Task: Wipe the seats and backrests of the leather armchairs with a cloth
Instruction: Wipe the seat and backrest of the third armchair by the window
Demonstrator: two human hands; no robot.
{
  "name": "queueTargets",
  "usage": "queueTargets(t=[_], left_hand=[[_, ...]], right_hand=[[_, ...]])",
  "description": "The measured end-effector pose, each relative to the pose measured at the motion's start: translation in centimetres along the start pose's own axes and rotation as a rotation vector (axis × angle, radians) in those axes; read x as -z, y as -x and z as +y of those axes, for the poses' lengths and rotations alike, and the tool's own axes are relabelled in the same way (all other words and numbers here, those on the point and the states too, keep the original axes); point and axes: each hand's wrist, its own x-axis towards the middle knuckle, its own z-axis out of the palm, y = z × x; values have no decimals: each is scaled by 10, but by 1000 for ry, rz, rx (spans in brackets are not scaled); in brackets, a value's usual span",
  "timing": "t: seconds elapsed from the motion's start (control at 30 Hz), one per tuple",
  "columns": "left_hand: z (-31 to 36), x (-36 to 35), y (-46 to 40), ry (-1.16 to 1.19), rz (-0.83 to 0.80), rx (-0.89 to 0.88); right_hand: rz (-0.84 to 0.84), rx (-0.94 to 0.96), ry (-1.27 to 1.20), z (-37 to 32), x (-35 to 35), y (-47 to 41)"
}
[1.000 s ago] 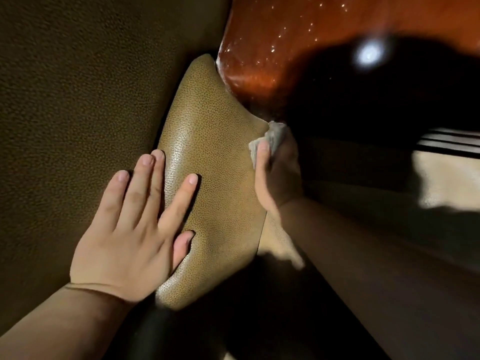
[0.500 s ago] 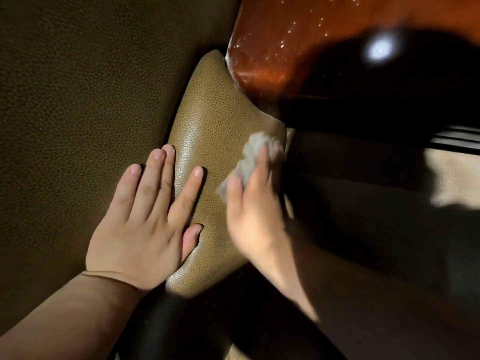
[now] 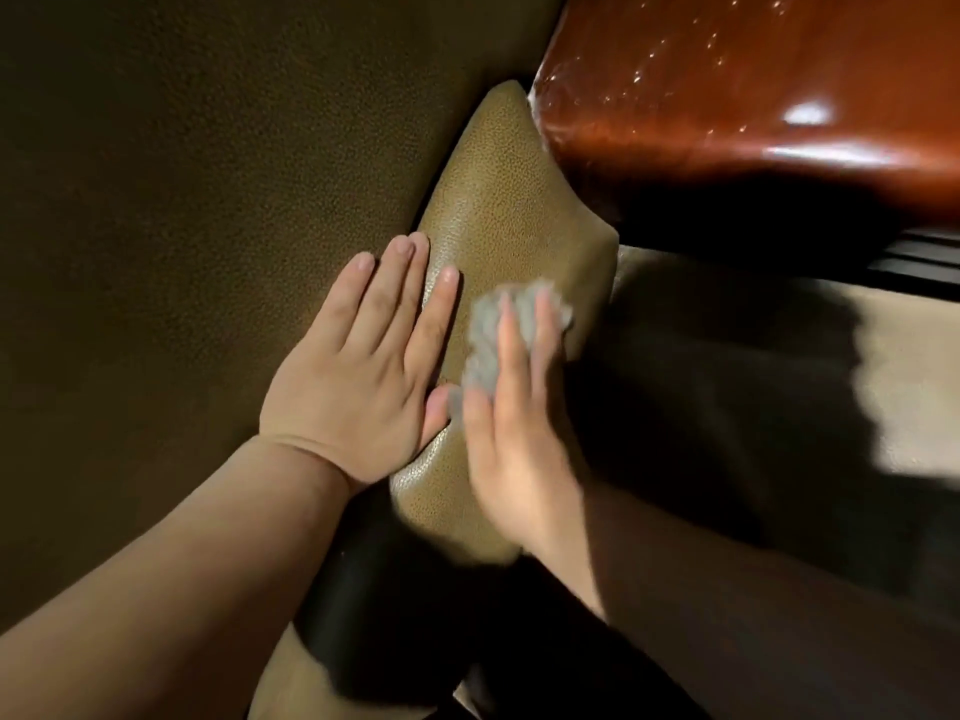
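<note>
A tan leather cushion (image 3: 498,200) stands on edge against the dark olive leather backrest (image 3: 208,200) of the armchair. My left hand (image 3: 363,366) lies flat with straight fingers, half on the backrest and half on the cushion's left edge. My right hand (image 3: 514,423) presses a crumpled grey cloth (image 3: 493,330) onto the cushion's face, fingers stretched over the cloth; the hand is motion-blurred. Most of the cloth is hidden under the fingers.
A glossy reddish-brown wooden armrest (image 3: 753,96) runs across the top right, just beyond the cushion. Below it the seat (image 3: 909,366) lies partly in deep shadow, with one lit pale patch at the right edge.
My right hand has carried the cloth from the cushion's right edge leftward and down across its face, close to my left thumb. The left hand stays flat in place.
</note>
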Motion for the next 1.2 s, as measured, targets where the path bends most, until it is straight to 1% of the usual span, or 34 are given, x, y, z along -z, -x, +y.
queueTargets(t=[0.03, 0.07, 0.13, 0.2, 0.23, 0.3, 0.33, 0.37, 0.4, 0.43, 0.5, 0.53, 0.57, 0.6, 0.63, 0.7, 0.77, 0.8, 0.83, 0.87, 0.9, 0.93, 0.97, 1.03, 1.07, 1.1, 1.17, 1.2], left_hand=[[0, 2, 0, 3, -17, 5], [0, 3, 1, -2, -31, 11], [1, 6, 2, -29, -57, 21], [5, 13, 10, -96, -104, 71], [9, 17, 19, -120, -123, 106], [23, 21, 54, -115, -149, 183], [32, 21, 80, -95, -133, 214], [42, 21, 111, -63, -115, 239], [50, 22, 147, -25, -105, 257], [58, 24, 185, -1, -103, 263], [71, 25, 254, -9, -137, 231], [75, 24, 281, -25, -165, 200], [78, 23, 299, -35, -186, 172], [80, 20, 309, -49, -198, 157], [81, 16, 313, -69, -202, 157], [90, 7, 311, -117, -183, 205], [107, -4, 306, -133, -159, 297], [118, -9, 304, -122, -147, 354], [128, -12, 302, -102, -138, 418], [137, -15, 301, -73, -124, 481], [143, -18, 300, -40, -106, 528], [146, -21, 299, -14, -86, 551], [147, -23, 299, -5, -70, 556], [146, -25, 300, -21, -55, 547], [146, -26, 301, -27, -45, 542], [146, -26, 302, -23, -32, 543], [148, -28, 303, -14, -19, 560], [148, -29, 303, -10, -11, 558]], right_hand=[[-96, 20, 11, -5, -2, 35], [-136, 18, 37, -10, -6, 66], [-113, 23, 70, -9, -18, 86], [9, -1, -41, -8, -30, 61], [91, -43, -81, -6, -32, 37], [173, -179, -94, -1, -24, -11], [163, -240, -94, -5, -20, -23], [126, -254, -93, -13, -18, -21], [106, -201, -71, -24, -20, -5], [94, -91, -38, -38, -26, 24], [-10, 109, -10, -62, -42, 98], [-71, 156, -5, -69, -47, 130], [-85, 199, 17, -66, -51, 145], [-86, 215, 35, -61, -49, 140], [-82, 186, 67, -55, -48, 124], [-66, 51, 85, -49, -38, 81], [-18, -71, -3, -53, -33, 57], [9, -72, -47, -60, -36, 64], [23, -18, -49, -67, -41, 86], [-16, 72, -34, -73, -47, 118], [-89, 163, -25, -78, -53, 153], [-185, 235, -27, -81, -56, 185], [-237, 314, -15, -76, -58, 204], [-249, 411, 45, -57, -58, 201], [-228, 403, 106, -46, -61, 189], [-173, 330, 129, -37, -63, 174], [-39, 40, 31, -38, -66, 158], [-49, -92, -15, -43, -71, 165]])
